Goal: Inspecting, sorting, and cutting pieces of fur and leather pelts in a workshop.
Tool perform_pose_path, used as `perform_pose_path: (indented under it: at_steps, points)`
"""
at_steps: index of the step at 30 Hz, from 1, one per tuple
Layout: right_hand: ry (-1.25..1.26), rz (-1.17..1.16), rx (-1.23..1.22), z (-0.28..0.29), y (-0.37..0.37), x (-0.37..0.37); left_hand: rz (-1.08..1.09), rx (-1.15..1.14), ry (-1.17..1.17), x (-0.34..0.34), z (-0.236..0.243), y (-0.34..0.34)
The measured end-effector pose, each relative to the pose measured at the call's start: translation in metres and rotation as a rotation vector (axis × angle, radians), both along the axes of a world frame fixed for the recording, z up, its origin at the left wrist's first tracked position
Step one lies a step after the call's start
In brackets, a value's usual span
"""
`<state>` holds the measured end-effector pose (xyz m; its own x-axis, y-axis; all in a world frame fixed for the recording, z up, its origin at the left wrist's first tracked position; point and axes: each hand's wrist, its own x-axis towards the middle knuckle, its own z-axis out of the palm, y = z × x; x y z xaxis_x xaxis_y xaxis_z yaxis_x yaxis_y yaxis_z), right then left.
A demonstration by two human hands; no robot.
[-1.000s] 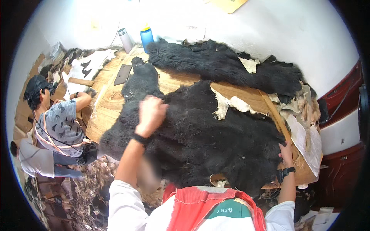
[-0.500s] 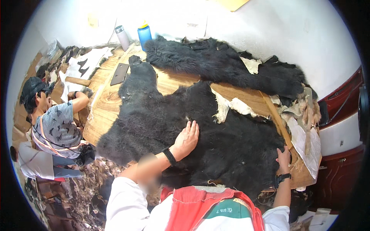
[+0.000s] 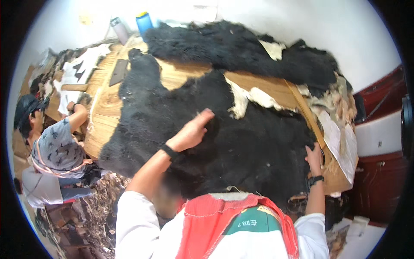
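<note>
A large black fur hide (image 3: 172, 108) lies spread across the wooden table, with cream pieces of bare skin (image 3: 258, 98) along its far edge. My left hand (image 3: 192, 131) is over the middle of the hide, its fingers pressed together; a small pale wisp shows near the fingertips, too blurred to name. At the hide's right edge, my right hand (image 3: 313, 159) is closed, and a black-looped tool (image 3: 323, 156), like a scissors handle, shows beside it. The rest of that tool is hidden.
Another black fur piece (image 3: 224, 49) lies along the wall. A wooden strip (image 3: 304, 110), white sheet (image 3: 338, 138) and fur scraps (image 3: 345, 97) are at the right. A flat dark plate (image 3: 119, 72), blue bottle (image 3: 144, 22) and grey tumbler (image 3: 118, 29) stand left. A person (image 3: 56, 142) works there.
My left hand has come up from lying flat on the fur, and its fingers have closed. The light tuft by its fingertips no longer shows on the hide. The whole view has shifted slightly.
</note>
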<state>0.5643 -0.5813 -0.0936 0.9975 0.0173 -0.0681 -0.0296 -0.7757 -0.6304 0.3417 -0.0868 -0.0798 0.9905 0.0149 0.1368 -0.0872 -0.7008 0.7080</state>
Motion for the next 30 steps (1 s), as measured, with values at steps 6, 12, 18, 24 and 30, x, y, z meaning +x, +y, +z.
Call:
perform_pose_path:
  at_steps: [6, 12, 18, 24, 30]
  points:
    - [0.001, 0.025, -0.082, 0.010, 0.021, -0.004, -0.075, 0.313, 0.032, -0.108, 0.039, -0.067]
    - [-0.054, -0.066, 0.118, 0.008, -0.028, 0.001, -0.151, 0.304, 0.188, -0.169, 0.039, -0.093]
    - [-0.555, 0.125, -0.567, -0.016, -0.100, -0.012, -0.007, 0.258, 0.256, -0.152, 0.019, -0.127]
    - [-0.291, 0.247, -0.695, 0.007, -0.072, -0.035, -0.385, -0.207, 0.175, -0.145, 0.012, -0.154]
    - [-0.301, 0.309, -0.597, 0.005, -0.090, -0.026, 0.047, 0.082, -0.179, -0.171, 0.023, -0.134]
